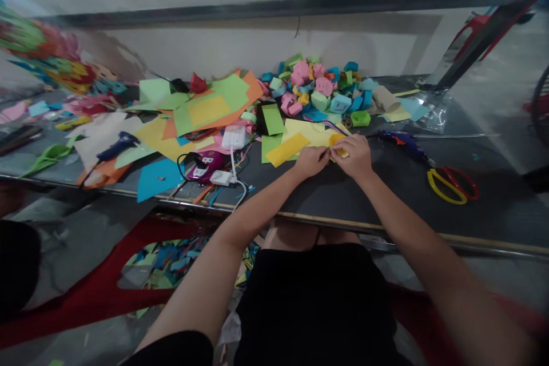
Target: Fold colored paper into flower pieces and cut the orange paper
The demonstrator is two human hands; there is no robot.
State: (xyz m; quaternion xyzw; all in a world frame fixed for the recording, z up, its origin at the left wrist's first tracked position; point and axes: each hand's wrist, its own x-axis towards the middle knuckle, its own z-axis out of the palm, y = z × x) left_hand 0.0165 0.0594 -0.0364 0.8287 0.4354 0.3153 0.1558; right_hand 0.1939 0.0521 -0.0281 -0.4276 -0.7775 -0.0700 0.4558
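Observation:
Both my hands meet over the dark table (386, 183), pinching a small yellow paper piece (337, 143). My left hand (311, 161) grips its near-left edge with closed fingers. My right hand (355, 155) is closed on its right side, fingers curled over it. Just behind them lie a yellow paper strip (286, 150) and pale yellow sheets (306, 130). A heap of small folded paper shapes (319, 88) in pink, blue and green sits further back.
Red-and-yellow scissors (452, 183) and a blue glue gun (403, 143) lie to the right. Loose coloured sheets (206, 108), a second glue gun (116, 146), a white power strip (234, 137) with chargers and green scissors (47, 157) lie left. A red stool (98, 291) stands below.

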